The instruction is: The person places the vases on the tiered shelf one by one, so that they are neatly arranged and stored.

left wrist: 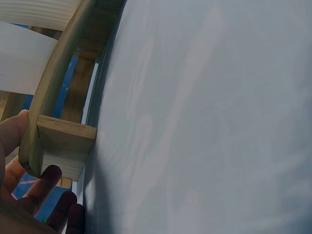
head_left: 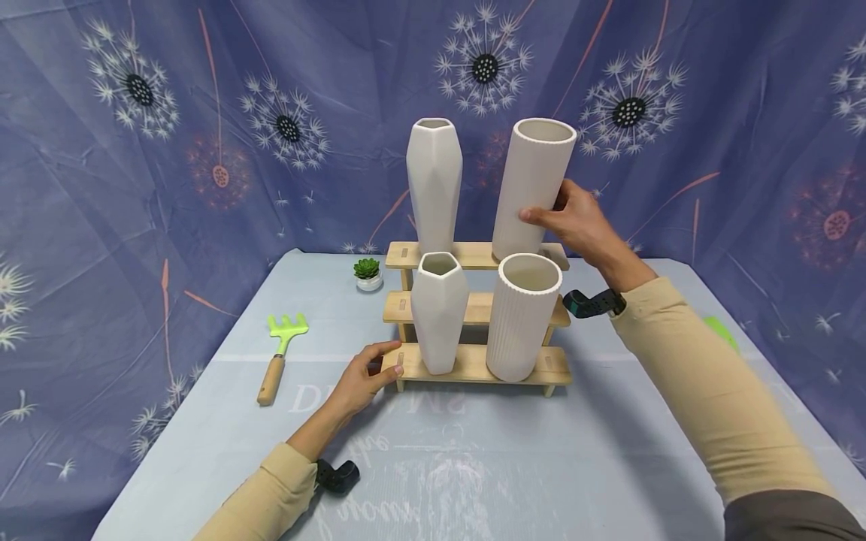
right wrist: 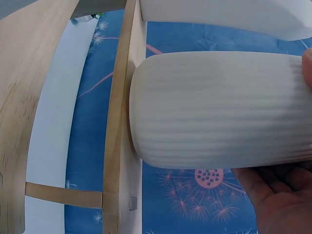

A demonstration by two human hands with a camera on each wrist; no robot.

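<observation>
Both hands are on the work. Nearest to me, my left hand (head_left: 361, 376) holds the left end of the bottom step of the wooden stepped rack (head_left: 473, 366), thumb on top of the plank's corner and fingers (left wrist: 46, 180) curled under it, as the left wrist view shows. Rack stands on the pale blue tablecloth (head_left: 433, 466).

On that bottom step: short faceted white vase (head_left: 439, 312) at left, short ribbed white vase (head_left: 522, 315) at right, both upright, just beside each other.

Farther up, my right hand (head_left: 575, 222) grips the tall ribbed white vase (head_left: 532, 188) from its right side, thumb across the front, palm (right wrist: 282, 200) against the wall. This vase leans slightly to the right, its base at the right part of the top step. Tall faceted white vase (head_left: 434, 184) stands upright just left of it on the same step.

Left of the rack, well apart: green hand rake with wooden handle (head_left: 280, 357) lying flat; beyond it, small potted succulent (head_left: 367, 273) near the rack's top-left corner.

Behind everything, blue dandelion-print backdrop (head_left: 169, 150).
</observation>
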